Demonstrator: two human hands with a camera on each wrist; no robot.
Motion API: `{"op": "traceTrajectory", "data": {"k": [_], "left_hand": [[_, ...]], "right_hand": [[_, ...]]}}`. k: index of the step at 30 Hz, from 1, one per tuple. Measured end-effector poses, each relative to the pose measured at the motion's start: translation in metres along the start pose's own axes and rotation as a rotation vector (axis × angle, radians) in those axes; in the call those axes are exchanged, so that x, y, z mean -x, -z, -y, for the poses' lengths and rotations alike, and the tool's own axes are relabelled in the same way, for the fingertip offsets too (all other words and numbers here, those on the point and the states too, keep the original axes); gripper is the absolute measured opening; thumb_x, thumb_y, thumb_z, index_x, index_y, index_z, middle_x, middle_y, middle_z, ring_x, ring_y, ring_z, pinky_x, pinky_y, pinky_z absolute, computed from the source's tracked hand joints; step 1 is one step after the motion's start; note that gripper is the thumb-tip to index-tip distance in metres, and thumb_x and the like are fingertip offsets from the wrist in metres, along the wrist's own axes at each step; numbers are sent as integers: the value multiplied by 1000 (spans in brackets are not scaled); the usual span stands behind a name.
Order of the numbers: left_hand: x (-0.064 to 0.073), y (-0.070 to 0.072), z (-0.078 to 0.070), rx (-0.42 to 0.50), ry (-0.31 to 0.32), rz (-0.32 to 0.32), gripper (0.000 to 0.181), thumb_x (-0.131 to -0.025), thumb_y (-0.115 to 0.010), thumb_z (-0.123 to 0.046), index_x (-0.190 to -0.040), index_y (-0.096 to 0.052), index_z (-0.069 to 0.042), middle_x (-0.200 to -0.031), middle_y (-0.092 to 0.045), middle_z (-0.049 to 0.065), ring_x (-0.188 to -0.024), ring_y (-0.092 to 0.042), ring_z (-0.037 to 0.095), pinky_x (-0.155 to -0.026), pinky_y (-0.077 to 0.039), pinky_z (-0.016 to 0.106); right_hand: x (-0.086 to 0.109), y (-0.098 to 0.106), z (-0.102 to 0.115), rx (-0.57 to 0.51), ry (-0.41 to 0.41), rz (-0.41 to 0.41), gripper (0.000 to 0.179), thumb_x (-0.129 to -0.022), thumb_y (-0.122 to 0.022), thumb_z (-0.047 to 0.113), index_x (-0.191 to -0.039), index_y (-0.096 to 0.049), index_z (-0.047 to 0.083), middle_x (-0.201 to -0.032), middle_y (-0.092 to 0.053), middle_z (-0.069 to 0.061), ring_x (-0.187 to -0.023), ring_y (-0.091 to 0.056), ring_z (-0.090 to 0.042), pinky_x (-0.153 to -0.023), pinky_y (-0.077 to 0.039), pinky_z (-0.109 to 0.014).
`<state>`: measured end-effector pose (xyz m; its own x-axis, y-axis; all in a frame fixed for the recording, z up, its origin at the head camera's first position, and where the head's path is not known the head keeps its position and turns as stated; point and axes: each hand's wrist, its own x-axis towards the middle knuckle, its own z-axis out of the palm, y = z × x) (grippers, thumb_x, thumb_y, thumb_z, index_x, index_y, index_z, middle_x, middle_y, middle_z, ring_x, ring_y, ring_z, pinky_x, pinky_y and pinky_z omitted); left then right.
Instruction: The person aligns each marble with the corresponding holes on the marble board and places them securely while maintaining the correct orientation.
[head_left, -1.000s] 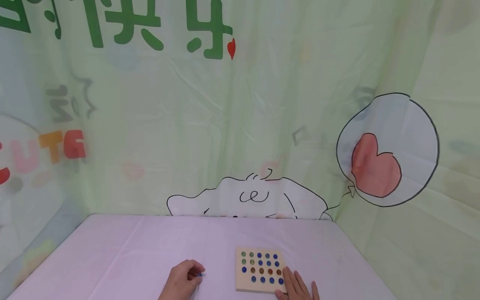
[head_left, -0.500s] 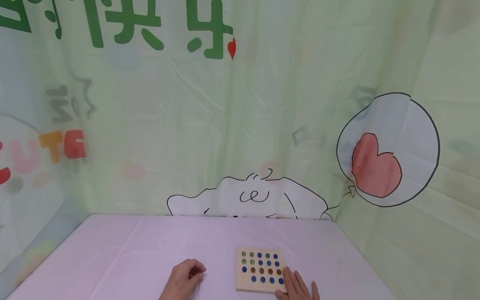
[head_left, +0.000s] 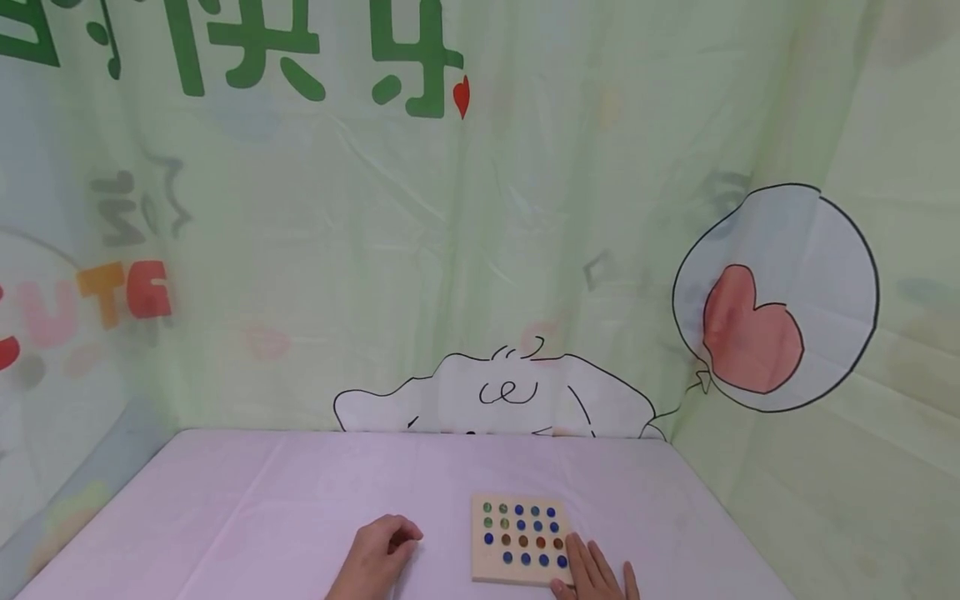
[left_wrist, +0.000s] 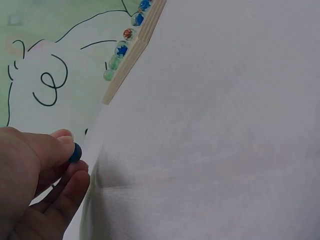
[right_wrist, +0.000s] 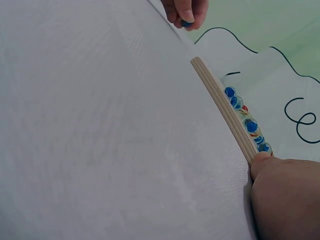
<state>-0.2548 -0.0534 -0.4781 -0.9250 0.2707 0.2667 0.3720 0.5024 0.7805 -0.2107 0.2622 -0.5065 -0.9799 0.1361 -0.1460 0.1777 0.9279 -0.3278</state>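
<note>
My left hand [head_left: 378,552] is left of a square wooden board [head_left: 480,573], apart from it. Between its thumb and fingers it pinches a dark blue marble [left_wrist: 76,153], which the fingers hide in the head view. Rows of glass marbles [right_wrist: 251,125] sit in the board: green ones at the back left, several blue ones, and a brown-orange run in the third row. At the front-left corner, one hollow [head_left: 488,557] holds no marble. My right hand [head_left: 596,573] rests at the board's right side, fingers straight, with the thumb by the front edge.
A pale pink cloth covers the table [head_left: 300,475]. Behind it hangs a light green curtain [head_left: 420,250] with green characters, a line-drawn figure and a balloon with a red heart. The curtain also closes in both sides.
My left hand has shifted a little to the right, towards the board. The blue marble that showed at its fingertips a second ago is now hidden in the head view. My right hand and the board stay put.
</note>
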Motion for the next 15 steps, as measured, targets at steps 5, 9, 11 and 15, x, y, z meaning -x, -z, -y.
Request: {"op": "traceTrajectory", "data": {"k": [5, 9, 11, 15], "left_hand": [[-2, -3, -6, 3, -27, 1, 6, -83, -60, -10, -85, -63, -15, -79, -58, -6, -69, -48, 0, -60, -42, 18], [-2, -5, -11, 15, -63, -5, 4, -84, -60, -12, -85, -63, -14, -79, -60, -6, -70, -49, -1, -60, -43, 18], [-3, -7, -12, 20, -65, -4, 4, -84, -60, -14, -85, -64, -14, -80, -60, -6, -70, -49, -2, -60, -43, 18], [-4, -9, -15, 19, -46, 2, 5, -84, -60, -17, -85, -65, -16, -80, -61, -7, -70, -50, -2, -61, -44, 18]], "right_hand": [[0, -1, 0, 8, 5, -6, 120, -53, -17, 89, -140, -26, 7, -144, -29, -14, -133, -17, -38, -97, 17, -64], [0, 0, -1, 5, 10, -6, 120, -53, -17, 89, -140, -26, 7, -144, -29, -14, -133, -17, -38, -96, 17, -64], [-1, 0, -1, 1, 12, -2, 121, -53, -17, 90, -140, -26, 7, -144, -28, -15, -133, -16, -39, -96, 18, -64], [-1, -1, -1, -1, 12, -4, 121, -53, -17, 90, -140, -26, 7, -144, -28, -15, -133, -16, -39, -96, 18, -64]]}}
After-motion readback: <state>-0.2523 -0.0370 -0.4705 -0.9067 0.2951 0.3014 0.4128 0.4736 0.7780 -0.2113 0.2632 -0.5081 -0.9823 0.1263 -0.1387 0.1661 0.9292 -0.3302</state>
